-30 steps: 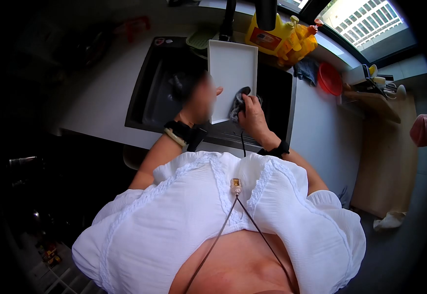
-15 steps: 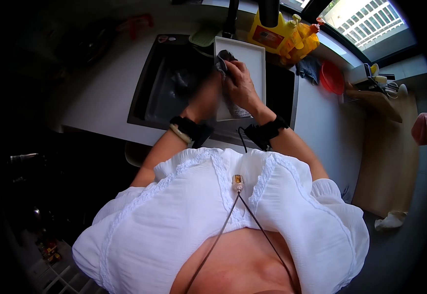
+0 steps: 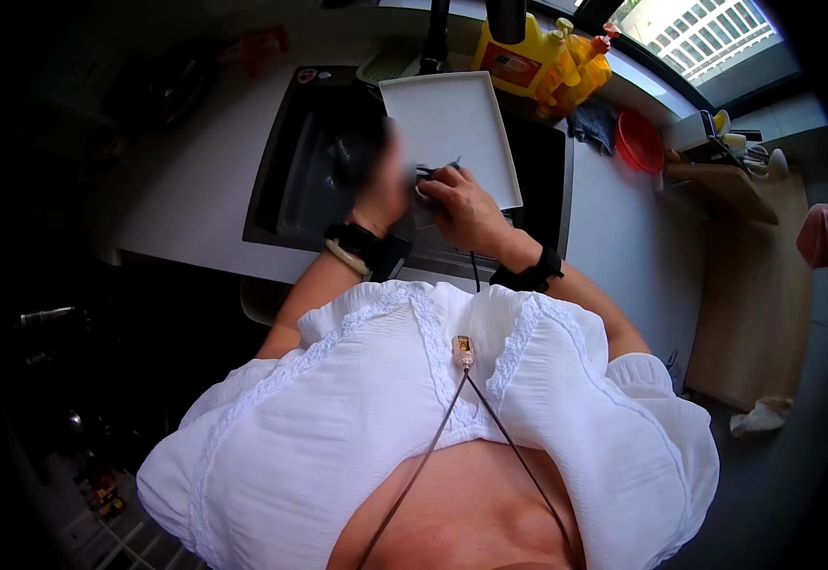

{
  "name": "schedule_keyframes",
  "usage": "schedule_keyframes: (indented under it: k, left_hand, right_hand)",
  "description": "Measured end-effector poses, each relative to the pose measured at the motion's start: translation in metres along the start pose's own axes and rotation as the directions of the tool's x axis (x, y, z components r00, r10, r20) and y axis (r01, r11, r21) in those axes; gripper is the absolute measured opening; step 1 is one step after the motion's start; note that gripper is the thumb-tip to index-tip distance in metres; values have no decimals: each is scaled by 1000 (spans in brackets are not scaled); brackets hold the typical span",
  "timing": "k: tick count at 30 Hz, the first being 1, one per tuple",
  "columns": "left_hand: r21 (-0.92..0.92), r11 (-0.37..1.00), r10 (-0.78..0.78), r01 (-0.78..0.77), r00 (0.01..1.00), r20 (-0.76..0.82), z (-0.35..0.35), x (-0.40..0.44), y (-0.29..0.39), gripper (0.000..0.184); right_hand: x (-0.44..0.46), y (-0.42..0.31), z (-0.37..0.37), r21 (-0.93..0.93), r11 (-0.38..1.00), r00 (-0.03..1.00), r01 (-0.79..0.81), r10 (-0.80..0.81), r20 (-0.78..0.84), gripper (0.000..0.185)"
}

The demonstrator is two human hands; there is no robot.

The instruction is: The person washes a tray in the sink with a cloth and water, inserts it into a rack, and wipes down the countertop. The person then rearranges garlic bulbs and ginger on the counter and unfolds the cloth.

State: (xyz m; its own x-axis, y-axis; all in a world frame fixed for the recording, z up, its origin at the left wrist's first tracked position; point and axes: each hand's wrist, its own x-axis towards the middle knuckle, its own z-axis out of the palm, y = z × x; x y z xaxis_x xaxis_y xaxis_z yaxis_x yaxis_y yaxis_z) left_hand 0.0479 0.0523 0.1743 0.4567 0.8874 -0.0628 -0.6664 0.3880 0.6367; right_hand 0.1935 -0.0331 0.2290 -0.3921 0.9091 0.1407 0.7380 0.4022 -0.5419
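Observation:
A white rectangular tray (image 3: 456,123) with a low rim is held tilted over the dark double sink (image 3: 276,199). At its left edge is my left hand (image 3: 385,180), partly blurred, and its grip is hard to make out. My right hand (image 3: 461,201) is closed on a dark grey cloth (image 3: 426,180) at the tray's near left part. Most of the cloth is hidden by the fingers.
Behind the sink stand a black faucet (image 3: 436,38), a yellow jug (image 3: 513,62) and a yellow bag (image 3: 580,76). A blue-grey cloth (image 3: 592,126), a red bowl (image 3: 639,141) and a wooden board (image 3: 751,304) are on the right.
The tray has swung from nearly upright in view to slanted, its near end turned to the right. My right hand has moved up across the tray with the cloth, then back down toward its near left.

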Motion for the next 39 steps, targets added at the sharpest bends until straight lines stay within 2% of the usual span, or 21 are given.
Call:
schedule_keyframes:
  k: [2, 5, 8, 12, 15, 17, 19, 21, 23, 27, 29, 32, 34, 37, 38, 39]
  left_hand:
    - [79, 997, 16, -12, 999, -41, 7, -4, -1, 52]
    - [404, 906, 84, -127, 989, 123, -11, 0, 2, 53]
    - [522, 838, 93, -159, 984, 151, -18, -2, 9, 56]
    - [554, 812, 141, -184, 983, 119, 14, -19, 33, 62]
    - [616, 761, 158, -203, 979, 128, 22, -20, 37, 64]
    - [653, 739, 135, -166, 986, 99, 29, -23, 37, 63]
    - [645, 738, 176, -199, 979, 101, 31, -24, 31, 61]
    - [683, 723, 149, -107, 989, -2, 32, -23, 32, 56]
    - [736, 660, 40, 150, 971, -234, 32, -16, 39, 49]
    - [723, 690, 133, 24, 978, -160, -5, -5, 23, 53]
    - [669, 736, 209, -104, 975, -78, -17, 2, 14, 50]
    - [656, 725, 293, -210, 956, -19, -24, -2, 7, 48]
    - [713, 652, 349, -259, 937, 21, -27, -9, 2, 47]
    - [826, 458, 428, -328, 896, 119, -31, -16, -4, 47]
    - [856, 385, 439, -346, 884, 160, -33, -20, -4, 47]
    - [881, 299, 446, -368, 869, 212, -34, -21, -6, 48]
  right_hand:
    - [-3, 1, -9, -89, 996, 993, 6, 5, 115, 41]
    - [-15, 12, -13, -206, 978, 990, 22, 7, 139, 31]
    - [-18, 26, -26, -372, 928, 973, 13, 75, 220, 30]
    - [-21, 65, -35, -505, 863, 989, 5, 72, 132, 26]
    - [1, 71, -54, -626, 776, 997, 73, -67, 33, 22]
    - [23, 79, -70, -671, 737, 963, 83, -231, -135, 22]
    - [41, 79, -89, -717, 697, 976, 26, -173, -133, 24]
    - [49, 92, -88, -711, 703, 984, 9, -132, -118, 36]
    - [38, 91, -76, -680, 732, 995, 46, -93, -33, 34]
    - [4, 73, -39, -616, 784, 994, 81, -16, 111, 31]
    - [-12, 65, -24, -560, 826, 986, 57, 43, 164, 30]
    - [-24, 62, -14, -409, 908, 976, -86, 160, 150, 26]
    - [-26, 54, -12, -253, 949, 966, -188, 224, 125, 26]
    - [-17, 33, -1, 184, 960, 976, -212, 198, 95, 28]
    - [-11, 18, 4, 225, 948, 973, -224, 205, 103, 25]
    - [-5, 8, 13, 237, 957, 983, -165, 142, 113, 27]
